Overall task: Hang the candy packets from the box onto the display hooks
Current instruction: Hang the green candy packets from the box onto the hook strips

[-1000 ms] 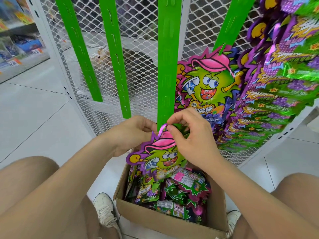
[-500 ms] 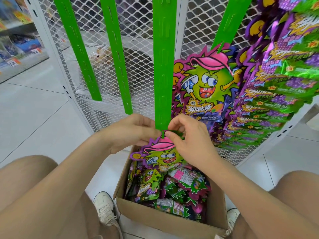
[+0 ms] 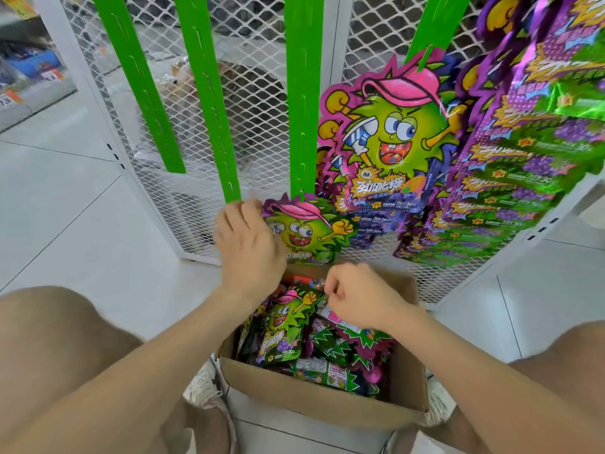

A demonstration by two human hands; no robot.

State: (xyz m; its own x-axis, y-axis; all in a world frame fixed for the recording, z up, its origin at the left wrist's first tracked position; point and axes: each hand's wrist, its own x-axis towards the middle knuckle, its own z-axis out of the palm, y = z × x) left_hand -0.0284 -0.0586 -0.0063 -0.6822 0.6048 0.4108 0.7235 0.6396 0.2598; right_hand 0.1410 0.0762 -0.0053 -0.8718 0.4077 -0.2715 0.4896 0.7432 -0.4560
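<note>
White floor tiles (image 3: 65, 224) carry a mesh rack (image 3: 262, 77) with green strips (image 3: 209, 93) and a cardboard box (image 3: 327, 407) of candy packets (image 3: 284, 329). One packet (image 3: 304, 231) hangs on the middle strip (image 3: 302, 93), the left hand (image 3: 248, 250) touching its edge, grip unclear. The right hand (image 3: 360, 299) curls empty above the box.

"30" on hung packets (image 3: 523, 178) (Chinese logo)

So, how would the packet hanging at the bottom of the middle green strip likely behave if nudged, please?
The hung packet would probably swing freely, since it seems to hang from one hook on the green strip. Its glossy foil likely feels slippery and crinkly. It looks thin, so probably light.
</note>
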